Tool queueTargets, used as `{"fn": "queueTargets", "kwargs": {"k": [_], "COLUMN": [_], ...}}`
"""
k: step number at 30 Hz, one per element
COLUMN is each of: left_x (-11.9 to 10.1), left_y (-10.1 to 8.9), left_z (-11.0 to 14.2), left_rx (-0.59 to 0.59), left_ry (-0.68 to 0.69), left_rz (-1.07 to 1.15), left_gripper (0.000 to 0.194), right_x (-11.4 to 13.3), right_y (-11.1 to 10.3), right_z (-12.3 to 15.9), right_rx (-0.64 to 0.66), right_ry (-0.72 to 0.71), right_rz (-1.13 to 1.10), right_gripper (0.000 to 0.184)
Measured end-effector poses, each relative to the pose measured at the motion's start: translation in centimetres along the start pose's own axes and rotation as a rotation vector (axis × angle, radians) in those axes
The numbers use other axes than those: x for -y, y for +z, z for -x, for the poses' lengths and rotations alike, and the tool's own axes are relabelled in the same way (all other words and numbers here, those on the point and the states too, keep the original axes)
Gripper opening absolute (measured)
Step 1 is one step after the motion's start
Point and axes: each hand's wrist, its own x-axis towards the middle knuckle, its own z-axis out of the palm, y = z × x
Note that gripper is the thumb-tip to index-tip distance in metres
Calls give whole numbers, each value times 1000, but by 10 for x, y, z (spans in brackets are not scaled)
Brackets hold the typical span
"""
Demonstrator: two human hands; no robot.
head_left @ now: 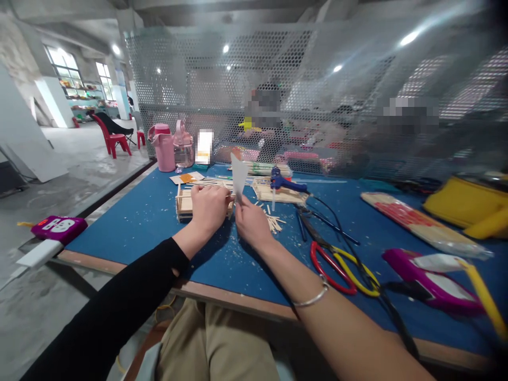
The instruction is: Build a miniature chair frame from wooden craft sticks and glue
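My left hand (210, 203) is closed, fingers curled, over the right part of a small frame built from wooden sticks (184, 203). Its fingertips pinch a thin wooden stick (230, 196) that points toward my other hand. Beside it, my right hand (254, 222) is closed on a flat, pale grey, blade-like piece (239, 177), held upright with a brownish tip on top. Its exact kind is unclear. Short loose sticks (274, 221) lie just right of my right hand. Behind them sits a second flat stick piece (280, 191).
A blue glue gun (288, 182) stands behind the sticks. Scissors with red and yellow handles (345, 270) lie to the right, near a purple power strip (432, 283) and a bagged stick pack (424, 225). A pink jug (163, 148) stands back left, before a perforated screen (206, 79).
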Motion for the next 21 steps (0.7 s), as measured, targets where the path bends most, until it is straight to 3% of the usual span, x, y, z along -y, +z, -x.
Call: {"fn": "queueTargets", "kwargs": {"k": [3, 6, 10, 14, 17, 21], "left_x": [0, 0, 0, -1, -1, -2], "left_y": [-1, 0, 1, 2, 1, -1], "left_z": [0, 0, 0, 0, 1, 1], "left_rx": [8, 13, 4, 10, 6, 15], "left_ry": [-10, -7, -17, -13, -13, -4], "left_rz": [-5, -22, -15, -10, 1, 22], "left_gripper": [15, 13, 13, 13, 15, 14], "right_x": [2, 5, 9, 8, 6, 6], "right_y": [-1, -2, -3, -2, -1, -2], "right_z": [1, 3, 4, 4, 4, 4], "right_rx": [78, 42, 122, 54, 100, 54], "right_ry": [39, 26, 68, 55, 61, 63], "right_rz": [115, 162, 172, 162, 165, 172], "right_gripper": [38, 41, 40, 40, 35, 38]}}
